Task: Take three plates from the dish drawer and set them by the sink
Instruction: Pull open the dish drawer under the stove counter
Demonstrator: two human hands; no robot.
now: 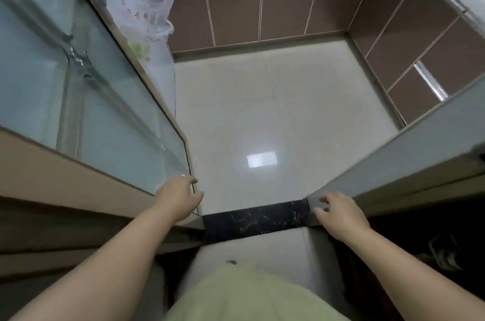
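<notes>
No plates, dish drawer or sink can be made out in the head view. I stand at a kitchen doorway. My left hand [178, 200] is curled around the edge of the frosted glass sliding door [105, 123] on the left. My right hand [341, 215] holds the edge of the grey sliding door [406, 152] on the right, thumb and fingers on its end. Brown lower cabinet fronts [236, 5] line the far wall, and more brown fronts [420, 45] run along the right wall, all closed.
A black marble threshold strip [254, 218] lies between the two doors. Beyond it is a glossy white tiled floor [262, 110]. A clear plastic bag [147, 18] hangs at the left by the far cabinets. A metal handle [430, 81] shows on a right cabinet front.
</notes>
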